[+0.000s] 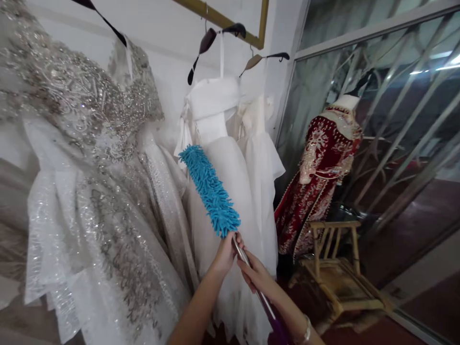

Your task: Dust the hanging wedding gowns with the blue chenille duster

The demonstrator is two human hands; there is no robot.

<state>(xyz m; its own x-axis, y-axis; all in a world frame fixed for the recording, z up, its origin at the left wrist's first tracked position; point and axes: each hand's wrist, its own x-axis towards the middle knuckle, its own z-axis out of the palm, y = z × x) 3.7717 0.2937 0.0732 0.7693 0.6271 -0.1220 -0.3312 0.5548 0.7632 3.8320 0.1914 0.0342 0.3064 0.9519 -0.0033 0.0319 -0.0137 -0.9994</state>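
Note:
A duster with a blue microfibre head (210,189) is held up in front of the hanging gowns. My left hand (227,251) is closed around its metal pole, just below the blue head. Lower on the same pole, my right hand (254,270) is wrapped round it, and a purple grip shows at the bottom. Behind the duster hangs a plain white gown (230,158), and the blue head overlaps it; whether they touch I cannot tell. A beaded, sparkling gown (104,115) fills the left side.
Another white dress (260,143) hangs to the right. A red embroidered outfit (327,143) stands on a mannequin before a glass wall (406,91). A bamboo chair (339,282) sits on the floor at lower right. Dark hangers (206,40) hang near a gold-coloured frame (230,21).

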